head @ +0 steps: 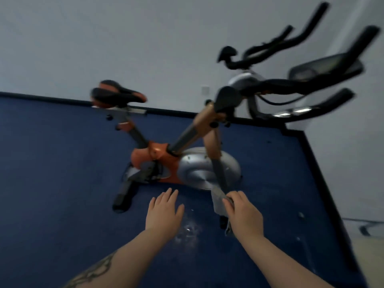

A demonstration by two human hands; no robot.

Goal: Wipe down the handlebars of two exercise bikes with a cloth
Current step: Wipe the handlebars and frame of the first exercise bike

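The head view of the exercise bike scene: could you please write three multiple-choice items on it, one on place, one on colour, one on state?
1. Where is the cloth?
A. on the saddle
B. in the right hand
C. on the handlebars

2. What colour is the floor mat?
A. dark blue
B. red
C. green

3. How is the left hand?
A. gripping a handlebar
B. holding the cloth
C. open, fingers spread

Key: 1 B, the right hand curls round it. 2 A, blue surrounds the orange bike. 3 C, it holds nothing.

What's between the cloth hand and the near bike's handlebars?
Nothing visible. The right hand grips the grey cloth low, over the blue floor; the orange bike's black handlebars sit above, open air between.
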